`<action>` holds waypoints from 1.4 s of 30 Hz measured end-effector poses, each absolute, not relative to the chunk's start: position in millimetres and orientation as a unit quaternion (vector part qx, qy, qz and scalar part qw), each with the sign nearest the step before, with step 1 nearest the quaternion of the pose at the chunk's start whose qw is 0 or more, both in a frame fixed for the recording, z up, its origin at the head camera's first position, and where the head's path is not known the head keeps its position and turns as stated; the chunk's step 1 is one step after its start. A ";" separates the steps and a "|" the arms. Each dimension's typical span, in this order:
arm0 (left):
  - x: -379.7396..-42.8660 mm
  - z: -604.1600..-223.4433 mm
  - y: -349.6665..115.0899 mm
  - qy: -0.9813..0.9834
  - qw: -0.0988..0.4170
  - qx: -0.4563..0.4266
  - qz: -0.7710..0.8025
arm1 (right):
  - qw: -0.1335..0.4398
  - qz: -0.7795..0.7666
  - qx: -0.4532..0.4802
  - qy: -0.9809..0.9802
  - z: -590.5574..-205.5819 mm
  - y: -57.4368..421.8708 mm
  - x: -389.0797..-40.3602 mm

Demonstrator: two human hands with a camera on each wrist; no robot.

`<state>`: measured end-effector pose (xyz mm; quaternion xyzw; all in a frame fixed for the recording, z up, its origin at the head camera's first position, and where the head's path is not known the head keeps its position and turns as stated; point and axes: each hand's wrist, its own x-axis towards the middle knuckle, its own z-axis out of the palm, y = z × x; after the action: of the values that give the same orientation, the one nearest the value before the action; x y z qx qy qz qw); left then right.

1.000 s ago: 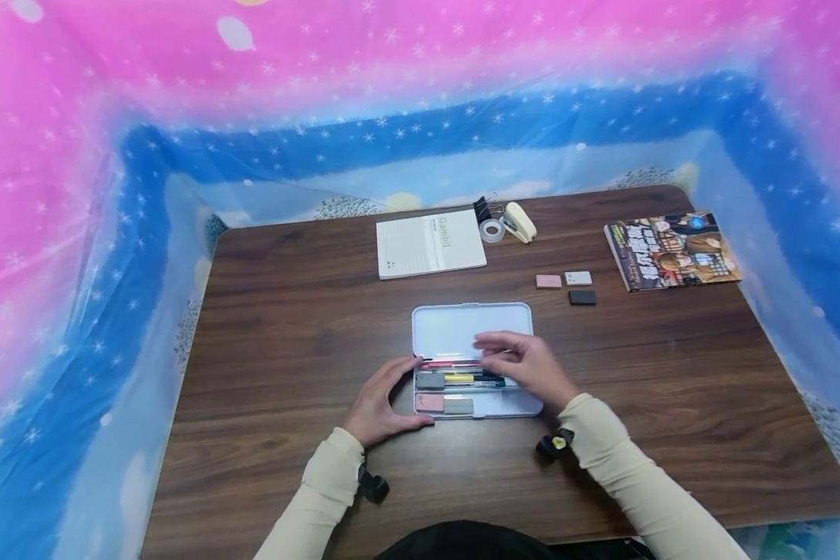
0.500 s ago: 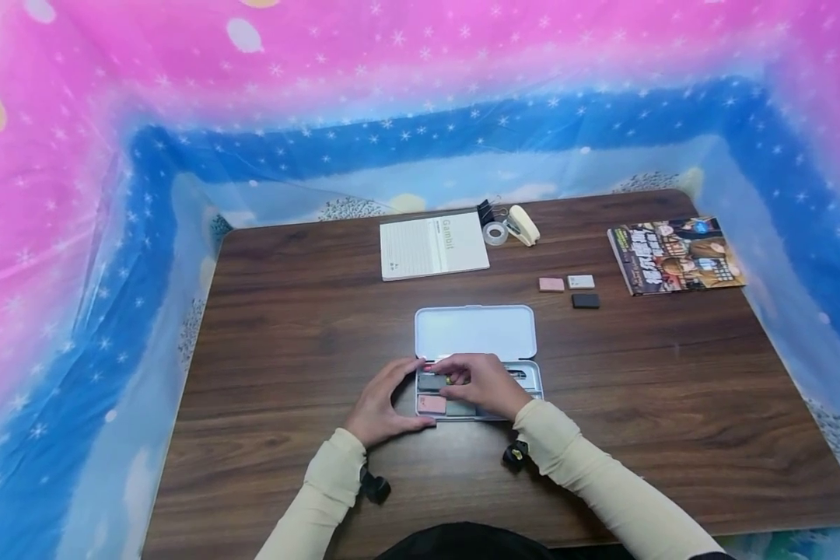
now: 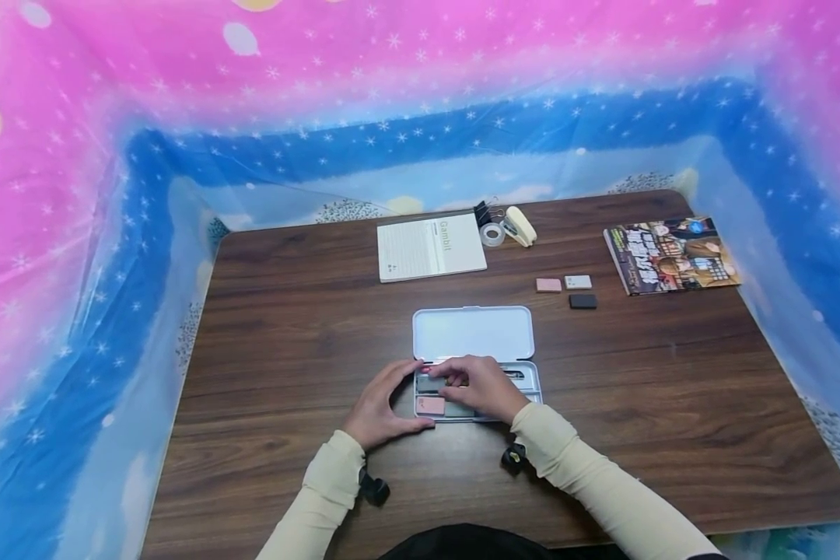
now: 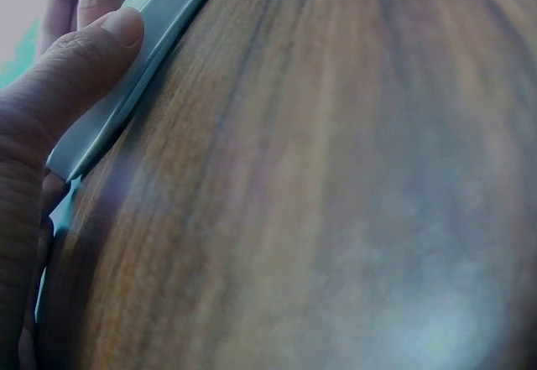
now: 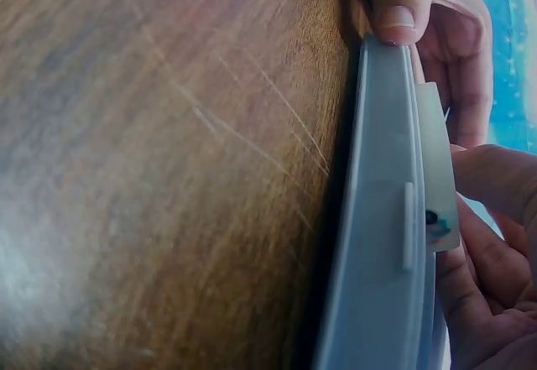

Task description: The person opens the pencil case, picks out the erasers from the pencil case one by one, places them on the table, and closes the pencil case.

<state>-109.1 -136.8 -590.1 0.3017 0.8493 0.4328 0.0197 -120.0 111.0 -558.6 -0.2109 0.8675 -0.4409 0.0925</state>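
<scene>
Dk brown wood-grain tbl (image 3: 294, 311) w/ rounded corners, pink-&-blue star-print fabric (image 3: 420, 117) on 3 sides.

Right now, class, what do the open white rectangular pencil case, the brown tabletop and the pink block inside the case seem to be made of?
White pencil case: probably hard plastic, smooth and satin, from its moulded-looking edges; painted metal is possible.
Brown tabletop: wood or wood-look laminate, lightly glossy; grain and reflections show.
Pink block: perhaps rubber, matte, evenly coloured.
</scene>
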 end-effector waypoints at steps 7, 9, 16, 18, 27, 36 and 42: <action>-108.2 -592.0 -137.4 0.850 0.026 0.295 0.436 | 0.097 -0.461 -0.219 0.854 -556.5 115.5 -119.2; -108.1 -591.9 -137.0 0.849 0.025 0.296 0.438 | 0.091 -0.470 -0.220 0.850 -554.1 120.6 -119.6; -105.8 -590.0 -136.5 0.856 0.036 0.282 0.432 | 0.053 -0.524 -0.151 0.837 -539.4 167.5 -125.5; -105.5 -590.0 -136.6 0.856 0.037 0.280 0.433 | 0.020 -0.530 -0.127 0.838 -539.4 190.9 -128.4; -105.5 -587.8 -137.8 0.853 0.032 0.283 0.437 | -0.090 -0.458 -0.013 0.884 -564.8 298.3 -138.6; -105.9 -586.8 -136.4 0.854 0.031 0.282 0.436 | -0.068 -0.426 0.022 0.902 -582.2 336.1 -144.0; -106.3 -586.2 -135.3 0.852 0.028 0.287 0.437 | -0.051 -0.446 0.030 0.893 -588.1 347.1 -148.9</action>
<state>-106.3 -135.3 -586.2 0.2867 0.8521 0.4370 0.0279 -148.9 347.1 -588.1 0.0301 0.8932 -0.4457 -0.0513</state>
